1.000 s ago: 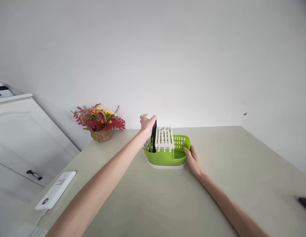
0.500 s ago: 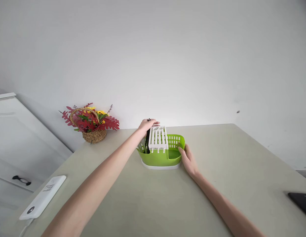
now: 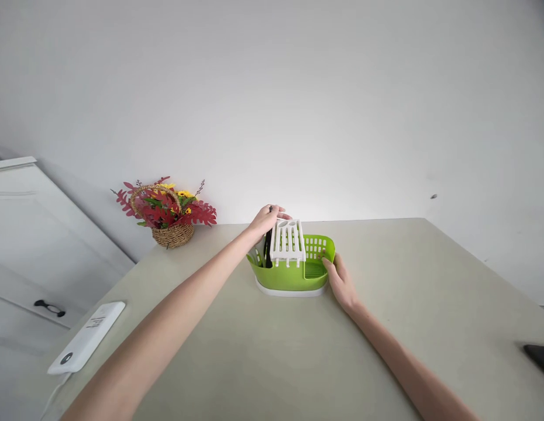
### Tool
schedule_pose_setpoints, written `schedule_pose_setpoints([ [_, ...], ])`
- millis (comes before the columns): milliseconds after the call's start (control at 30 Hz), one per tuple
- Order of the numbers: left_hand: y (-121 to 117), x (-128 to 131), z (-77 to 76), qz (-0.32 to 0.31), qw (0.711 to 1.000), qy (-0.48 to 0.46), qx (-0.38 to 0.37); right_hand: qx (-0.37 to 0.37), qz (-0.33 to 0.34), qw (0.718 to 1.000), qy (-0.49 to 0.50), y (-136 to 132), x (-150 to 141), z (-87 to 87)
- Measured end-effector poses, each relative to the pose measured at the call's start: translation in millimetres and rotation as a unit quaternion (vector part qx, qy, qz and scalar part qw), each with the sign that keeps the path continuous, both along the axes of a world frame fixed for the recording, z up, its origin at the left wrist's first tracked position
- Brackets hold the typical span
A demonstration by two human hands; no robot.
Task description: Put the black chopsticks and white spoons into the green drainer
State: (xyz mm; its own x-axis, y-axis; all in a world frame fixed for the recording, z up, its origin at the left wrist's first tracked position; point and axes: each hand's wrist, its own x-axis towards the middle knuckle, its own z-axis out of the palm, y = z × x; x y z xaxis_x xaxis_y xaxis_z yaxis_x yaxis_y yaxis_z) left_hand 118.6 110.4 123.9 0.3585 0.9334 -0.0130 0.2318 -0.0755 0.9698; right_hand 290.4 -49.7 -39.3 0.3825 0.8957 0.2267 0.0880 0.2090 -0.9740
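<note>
A green plastic kitchen caddy [image 3: 289, 282] with a white base and slotted sides stands on the table. Across its middle sits a white slotted rack [image 3: 288, 252] with small hooks along the front. In the left compartment stand a long black utensil [image 3: 268, 248], whose exact kind I cannot make out, and some pale grey handles [image 3: 257, 255]. My left hand [image 3: 267, 218] is closed around the upper part of the black utensil, its tip poking out above the fingers. My right hand [image 3: 340, 278] grips the caddy's right end, thumb over the rim, the other fingers partly hidden.
A wicker basket [image 3: 173, 235] of red and yellow artificial flowers stands at the back left, by the wall. A white power strip or similar device [image 3: 88, 339] with a cable lies at the left edge. A dark flat object [image 3: 539, 358] lies far right. A white cabinet [image 3: 26, 245] is beside the table.
The whole view has shifted slightly, so everything sits a little further right and higher. Both hands keep their places on the utensil and the caddy.
</note>
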Motion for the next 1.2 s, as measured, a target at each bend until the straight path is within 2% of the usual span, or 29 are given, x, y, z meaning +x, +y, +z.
schedule_pose_setpoints([
  [100,-1.9,-2.5,2.1,-0.017,0.999,-0.034,0.023,-0.001,0.002,1.000,0.001,-0.9,0.1,0.4],
  [200,-2.6,-6.3,11.5,-0.013,0.993,-0.110,0.029,-0.001,0.004,1.000,0.002,-2.2,-0.8,2.6],
  [300,1.0,-13.7,30.3,-0.010,0.983,-0.172,0.054,-0.002,0.003,1.000,0.002,-3.5,-2.1,5.1],
  [400,8.8,-27.1,58.1,0.012,0.969,-0.235,0.072,-0.007,0.004,1.000,0.002,-4.2,-2.4,5.9],
  [467,15.1,-40.8,79.1,0.037,0.954,-0.287,0.077,-0.012,0.004,1.000,0.001,-4.2,-1.9,5.1],
  [567,26.1,-70.8,106.9,0.083,0.916,-0.384,0.081,-0.017,0.002,1.000,0.000,-3.7,-0.9,3.0],
  [633,34.9,-97.1,118.2,0.114,0.884,-0.448,0.072,-0.017,0.002,1.000,-0.001,-3.4,-0.6,2.0],
  [700,43.6,-126.7,121.1,0.151,0.858,-0.488,0.052,-0.015,0.003,1.000,-0.002,-3.5,-0.6,1.9],
  [733,47.2,-141.8,119.1,0.174,0.857,-0.484,0.034,-0.014,0.004,1.000,-0.003,-3.6,-0.7,2.1],
  [767,49.7,-156.5,114.8,0.197,0.867,-0.457,0.009,-0.013,0.005,1.000,-0.004,-3.7,-0.9,2.5],
  [833,50.7,-183.2,100.2,0.214,0.911,-0.346,-0.062,-0.011,0.007,1.000,-0.004,-4.1,-1.3,3.3],
  [867,49.1,-194.6,90.5,0.218,0.921,-0.312,-0.088,-0.010,0.006,1.000,-0.004,-4.3,-1.5,3.6],
  [1067,26.3,-241.0,20.8,0.227,0.947,-0.139,-0.180,-0.014,0.001,1.000,-0.007,-5.1,-0.5,2.9],
  [1200,16.5,-263.0,-16.9,0.227,0.952,-0.007,-0.207,-0.019,0.000,1.000,-0.009,-5.7,1.4,0.1],
])
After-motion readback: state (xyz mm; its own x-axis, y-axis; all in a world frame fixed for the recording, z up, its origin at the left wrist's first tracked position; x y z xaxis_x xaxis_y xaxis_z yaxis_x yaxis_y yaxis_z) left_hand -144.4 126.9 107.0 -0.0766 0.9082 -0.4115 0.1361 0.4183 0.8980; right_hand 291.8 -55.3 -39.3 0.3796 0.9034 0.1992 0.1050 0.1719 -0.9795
